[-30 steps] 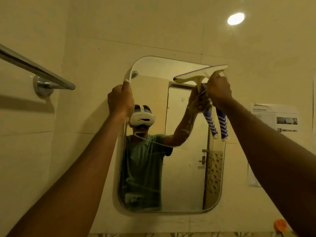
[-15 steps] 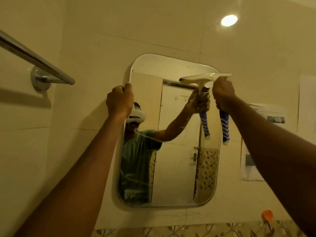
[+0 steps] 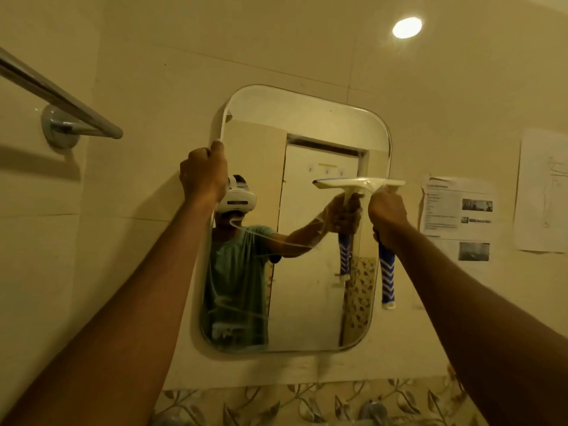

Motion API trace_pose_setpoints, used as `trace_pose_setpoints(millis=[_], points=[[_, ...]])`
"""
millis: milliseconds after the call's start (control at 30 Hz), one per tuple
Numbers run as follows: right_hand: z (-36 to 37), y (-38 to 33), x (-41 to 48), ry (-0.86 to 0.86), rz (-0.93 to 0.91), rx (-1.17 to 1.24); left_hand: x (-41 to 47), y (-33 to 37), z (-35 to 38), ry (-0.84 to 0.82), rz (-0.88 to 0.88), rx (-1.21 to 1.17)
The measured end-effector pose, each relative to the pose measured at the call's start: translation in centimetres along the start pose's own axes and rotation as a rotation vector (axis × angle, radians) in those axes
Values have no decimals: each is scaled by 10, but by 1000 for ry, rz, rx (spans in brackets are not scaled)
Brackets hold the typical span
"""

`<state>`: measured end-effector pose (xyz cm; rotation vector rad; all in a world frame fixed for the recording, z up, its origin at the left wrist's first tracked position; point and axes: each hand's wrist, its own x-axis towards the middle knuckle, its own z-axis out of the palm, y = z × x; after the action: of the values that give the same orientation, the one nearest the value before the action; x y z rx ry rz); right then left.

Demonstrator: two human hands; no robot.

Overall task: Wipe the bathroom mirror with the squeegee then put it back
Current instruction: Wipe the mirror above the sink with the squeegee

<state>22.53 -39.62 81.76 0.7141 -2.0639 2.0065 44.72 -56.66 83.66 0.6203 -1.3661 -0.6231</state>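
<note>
The person is standing before a rounded-corner mirror (image 3: 307, 142) fixed to a pale tiled wall (image 3: 153, 72), both arms reaching up toward it. The left hand (image 3: 203, 173) is gripping the mirror's left edge about a third of the way down, its fingers (image 3: 216, 149) curled around the rim and closed on it. The right hand (image 3: 388, 210) is wrapped tightly around the handle of the squeegee (image 3: 359, 182), fingers fully closed on it; the blue handle with white chevron marks is hanging down below the fist, ending in a white tip. The squeegee's pale blade is lying roughly level against the glass on the mirror's right side, about a third of the way down, its right end reaching just past the mirror's right edge. Thin looping streaks are showing on the glass lower left of the blade, across the reflected green shirt. The mirror is reflecting the person's headset, raised arm and a doorway behind. A chrome towel bar (image 3: 61, 96) is jutting from the wall at upper left, well apart from the mirror. Printed paper sheets (image 3: 458, 210) are hanging on the wall to the right of the mirror, and a round ceiling light (image 3: 406, 27) is glowing above. A leaf-patterned tile border (image 3: 276, 404) is running below the mirror.
</note>
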Motion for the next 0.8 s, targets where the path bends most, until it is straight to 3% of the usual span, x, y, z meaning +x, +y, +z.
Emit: trace_pose_setpoints(millis=[333,500,633,800], points=[[-13,-88,28,-74,-296,51,1,-11,-2,-23,51,-54],[-6,-48,6,-56,-374,-18,-1,-13,2,-9,49,-73],[-5,1,-16,-81,-291,-2,-2,-13,5,2,43,-51],[-9,-46,4,2,-382,-107,3,-15,3,-23,78,-12]])
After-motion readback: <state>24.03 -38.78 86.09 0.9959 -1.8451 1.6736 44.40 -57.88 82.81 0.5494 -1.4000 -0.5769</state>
